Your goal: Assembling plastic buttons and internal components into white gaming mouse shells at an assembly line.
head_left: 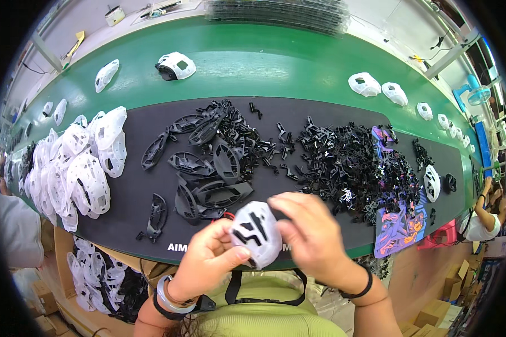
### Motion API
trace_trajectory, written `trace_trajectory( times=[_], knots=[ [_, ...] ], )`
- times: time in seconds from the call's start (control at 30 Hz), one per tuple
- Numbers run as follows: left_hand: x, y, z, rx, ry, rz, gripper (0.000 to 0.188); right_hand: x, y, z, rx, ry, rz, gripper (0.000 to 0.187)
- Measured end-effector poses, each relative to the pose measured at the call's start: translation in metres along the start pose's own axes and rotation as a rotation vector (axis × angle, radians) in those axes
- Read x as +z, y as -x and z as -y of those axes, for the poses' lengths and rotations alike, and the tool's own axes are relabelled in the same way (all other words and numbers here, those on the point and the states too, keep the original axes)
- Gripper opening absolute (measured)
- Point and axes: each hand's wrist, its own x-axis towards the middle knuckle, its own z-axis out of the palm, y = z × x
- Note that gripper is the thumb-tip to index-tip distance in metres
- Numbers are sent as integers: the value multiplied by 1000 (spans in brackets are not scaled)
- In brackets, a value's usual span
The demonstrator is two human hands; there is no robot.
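My left hand [208, 258] grips a white plastic shell [257, 231] with black inserts showing in its slots, close to my chest at the front edge of the black mat [135, 191]. My right hand [309, 230] rests on the shell's right side, fingers curled over its top. Just beyond lie black skeleton frames [208, 180] and a heap of small black clips [348, 163].
A stack of white shells [78, 163] fills the mat's left end. More white shells [176, 65] sit on the green conveyor [264, 62]. A purple patterned sheet [399, 224] lies at the right. Other people [483, 219] work at both sides; cardboard boxes stand below.
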Motion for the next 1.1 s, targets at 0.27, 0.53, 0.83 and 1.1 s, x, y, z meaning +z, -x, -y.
trace_trajectory(
  times=[0.27, 0.53, 0.83, 1.1],
  knots=[
    [6, -8, -10, 72, 101, -97, 28, -13, 8, -33, 42, 388, 20, 35],
    [4, -6, -8, 188, 92, -224, 29, -19, 10, -30, 585, -539, -226, 27],
    [-6, 3, -11, 257, 97, -321, 33, -28, 35, -8, 392, 109, -254, 25],
    [-2, -3, -8, 241, 83, -237, 38, -22, 38, -18, 320, 573, -49, 26]
  ],
)
